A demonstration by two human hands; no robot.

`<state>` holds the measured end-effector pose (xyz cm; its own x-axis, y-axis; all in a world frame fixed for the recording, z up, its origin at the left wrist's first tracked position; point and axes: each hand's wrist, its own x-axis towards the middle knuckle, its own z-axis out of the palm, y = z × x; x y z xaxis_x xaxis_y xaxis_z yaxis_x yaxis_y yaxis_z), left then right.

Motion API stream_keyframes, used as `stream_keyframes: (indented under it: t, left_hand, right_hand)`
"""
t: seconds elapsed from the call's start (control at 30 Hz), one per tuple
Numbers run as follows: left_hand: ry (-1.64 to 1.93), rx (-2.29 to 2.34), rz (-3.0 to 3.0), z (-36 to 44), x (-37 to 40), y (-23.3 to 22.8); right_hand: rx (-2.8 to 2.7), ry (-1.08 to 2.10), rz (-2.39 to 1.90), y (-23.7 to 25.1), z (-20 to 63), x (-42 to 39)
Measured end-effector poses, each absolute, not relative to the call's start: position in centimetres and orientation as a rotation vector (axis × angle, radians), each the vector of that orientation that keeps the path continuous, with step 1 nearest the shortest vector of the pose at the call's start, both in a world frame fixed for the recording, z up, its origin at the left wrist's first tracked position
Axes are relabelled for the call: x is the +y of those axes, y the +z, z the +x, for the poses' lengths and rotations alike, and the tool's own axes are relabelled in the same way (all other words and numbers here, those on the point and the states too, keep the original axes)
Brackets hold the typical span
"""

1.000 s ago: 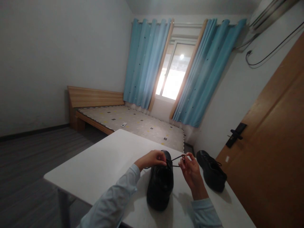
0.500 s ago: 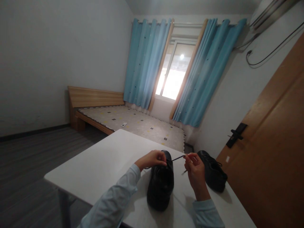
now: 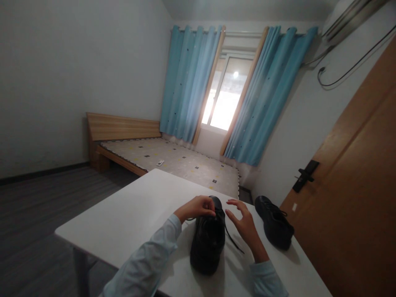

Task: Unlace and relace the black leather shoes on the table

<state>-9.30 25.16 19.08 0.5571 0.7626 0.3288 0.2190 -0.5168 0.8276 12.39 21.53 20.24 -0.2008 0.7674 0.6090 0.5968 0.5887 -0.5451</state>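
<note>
Left hand [image 3: 198, 206] pinched on the black shoe [image 3: 208, 239] tongue, right hand [image 3: 244, 225] spread empty beside it — floppy thin lace [image 3: 232, 239], best grabbed near its tip.

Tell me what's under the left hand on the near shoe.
The left hand rests on the near shoe at its laces. A loose lace trails out rightward; whatever the fingers pinch underneath is covered.

black shoe [image 3: 208, 241] upright on table, lace [image 3: 232, 241] loose – trailing right
</note>
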Motion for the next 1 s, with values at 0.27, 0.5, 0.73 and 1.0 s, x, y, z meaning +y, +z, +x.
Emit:
stream_keyframes:
  t: [0.27, 0.5, 0.73, 1.0]
  left_hand:
    - [0.917, 0.881, 2.043, -9.6, 25.5, 19.0]
    - [0.855, 0.967, 2.117, -9.8, 25.3, 19.5]
    - [0.847, 0.933, 2.098, -9.7, 24.9, 19.8]
    - [0.844, 0.935, 2.103, -9.3, 25.0, 19.6]
  right_hand:
    - [-2.137, 0.587, -1.065, 18.9, 11.6, 21.2]
    - [-2.172, 0.701, -1.010, 18.2, 11.3, 21.2]
    - [-2.170, 0.703, -1.004, 18.6, 11.1, 21.0]
    - [-2.165, 0.709, -1.001, 18.5, 11.1, 21.0]
